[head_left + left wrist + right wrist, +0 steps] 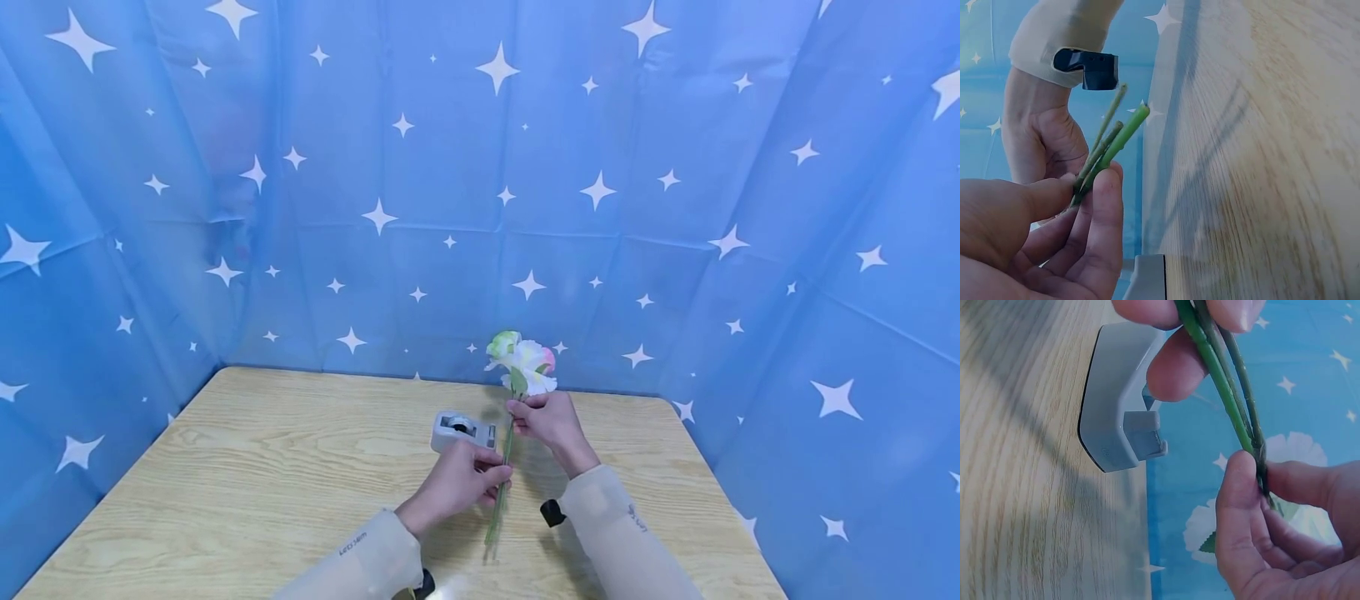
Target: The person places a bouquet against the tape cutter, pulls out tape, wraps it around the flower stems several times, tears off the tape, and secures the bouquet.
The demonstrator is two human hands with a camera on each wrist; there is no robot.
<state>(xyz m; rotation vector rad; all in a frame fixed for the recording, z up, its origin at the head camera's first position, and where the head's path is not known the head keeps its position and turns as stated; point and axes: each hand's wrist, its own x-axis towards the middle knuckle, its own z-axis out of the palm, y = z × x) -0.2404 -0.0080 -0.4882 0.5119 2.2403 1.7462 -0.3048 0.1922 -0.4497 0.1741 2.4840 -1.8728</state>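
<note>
A pale wood-grain worktop (262, 483) with rounded far corners spreads beneath the left grip (459, 479) and right grip (549, 423). Directly on it, just beyond the left grip, a light-grey tape dispenser (447, 435) stands upright on its dark base. Shadows fall near both grips.
</note>
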